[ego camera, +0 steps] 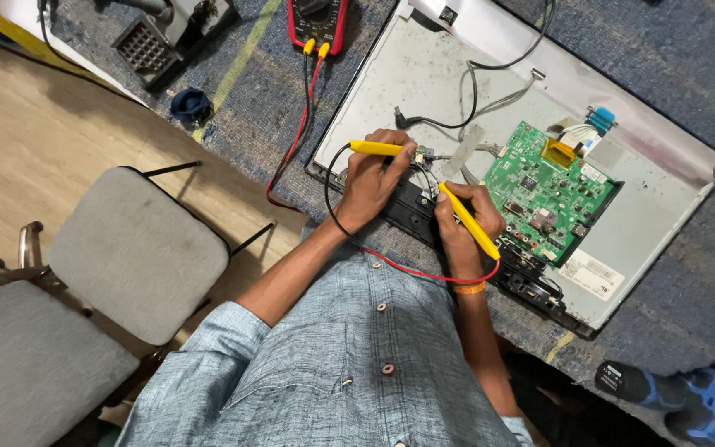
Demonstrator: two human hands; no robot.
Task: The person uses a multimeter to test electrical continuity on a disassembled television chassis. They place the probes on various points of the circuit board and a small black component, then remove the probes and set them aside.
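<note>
1. Step in hand: probing. Both yellow probes meet at a small connector (425,155) on the opened display panel (424,74), left of the green circuit board (544,190).
2. Left hand (371,178): fingers closed around the left probe (376,148), held nearly level.
3. Right hand (461,217): fingers pinching the right probe (469,222), slanted pen-style.
4. Next move likely calls for steady tip contact while glancing at the multimeter (318,21) up the surface (250,116).

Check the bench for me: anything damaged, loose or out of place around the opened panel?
Nothing clearly broken. The metal back panel is speckled with dirt, and a black cable lies on it with its plug unconnected. Both hands, left hand and right hand, hold yellow probes.
</note>
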